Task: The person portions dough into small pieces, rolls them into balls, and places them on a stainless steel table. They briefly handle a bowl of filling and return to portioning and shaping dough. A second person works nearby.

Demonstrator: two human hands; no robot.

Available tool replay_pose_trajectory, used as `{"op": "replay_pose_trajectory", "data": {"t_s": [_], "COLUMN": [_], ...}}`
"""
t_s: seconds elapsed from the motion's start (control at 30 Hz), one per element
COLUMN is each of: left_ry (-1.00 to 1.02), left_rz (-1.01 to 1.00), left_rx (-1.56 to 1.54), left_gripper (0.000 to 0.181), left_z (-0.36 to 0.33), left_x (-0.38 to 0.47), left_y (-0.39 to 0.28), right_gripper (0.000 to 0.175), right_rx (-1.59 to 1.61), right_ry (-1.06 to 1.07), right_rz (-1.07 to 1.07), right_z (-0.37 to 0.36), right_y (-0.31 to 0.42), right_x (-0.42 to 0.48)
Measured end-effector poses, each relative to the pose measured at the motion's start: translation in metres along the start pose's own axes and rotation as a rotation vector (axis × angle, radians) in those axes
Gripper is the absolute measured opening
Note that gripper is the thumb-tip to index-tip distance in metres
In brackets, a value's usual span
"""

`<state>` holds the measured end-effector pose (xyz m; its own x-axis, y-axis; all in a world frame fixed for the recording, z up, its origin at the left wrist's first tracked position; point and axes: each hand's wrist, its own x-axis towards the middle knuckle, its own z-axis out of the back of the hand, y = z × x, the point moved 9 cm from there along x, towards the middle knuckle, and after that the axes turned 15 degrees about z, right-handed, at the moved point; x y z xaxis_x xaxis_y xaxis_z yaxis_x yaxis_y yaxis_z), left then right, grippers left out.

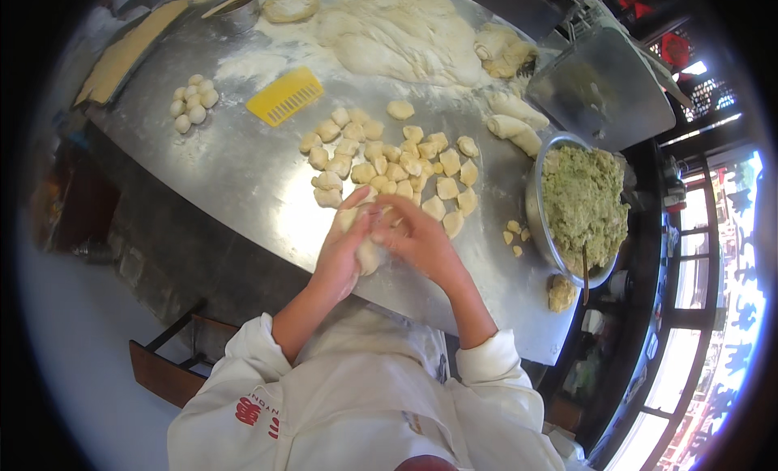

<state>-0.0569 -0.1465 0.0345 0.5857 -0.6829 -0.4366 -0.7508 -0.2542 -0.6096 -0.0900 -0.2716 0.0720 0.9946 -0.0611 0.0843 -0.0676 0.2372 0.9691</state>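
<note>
Near the table's front edge, my left hand is closed around a roll of pale dough, whose lower end shows below the fingers. My right hand is beside it with curled fingers at the roll's upper part; motion blur and the fingers hide what lies between them. Just beyond both hands, many small cut dough pieces lie on the metal table. A yellow plastic dough scraper rests behind them to the left.
A large dough sheet covers the far side. Dough rolls and a metal bowl of green filling are at right. Small dough balls sit at left, near a long board. A stool stands below the table's left side.
</note>
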Motion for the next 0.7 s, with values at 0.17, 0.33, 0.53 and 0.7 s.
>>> {"op": "replay_pose_trajectory", "data": {"t_s": [0.17,0.33,0.53,0.7], "left_ry": [0.183,0.173,0.214,0.137], "left_rz": [0.189,-0.042,-0.022,-0.034], "left_rx": [0.316,1.158,1.001,1.126], "left_gripper": [0.077,0.061,0.03,0.024], "left_z": [-0.02,-0.034,-0.044,-0.045], "left_x": [0.013,0.004,0.011,0.01], "left_y": [0.031,0.047,0.044,0.042], "right_gripper": [0.038,0.034,0.033,0.031], "right_rx": [-0.242,-0.136,-0.528,-0.511], "right_ry": [-0.19,-0.299,-0.292,-0.484], "right_rz": [-0.151,0.027,0.208,0.048], "right_z": [0.017,0.022,0.025,0.042], "right_y": [-0.014,0.001,0.017,-0.017], "right_x": [-0.042,-0.073,-0.069,-0.056]}}
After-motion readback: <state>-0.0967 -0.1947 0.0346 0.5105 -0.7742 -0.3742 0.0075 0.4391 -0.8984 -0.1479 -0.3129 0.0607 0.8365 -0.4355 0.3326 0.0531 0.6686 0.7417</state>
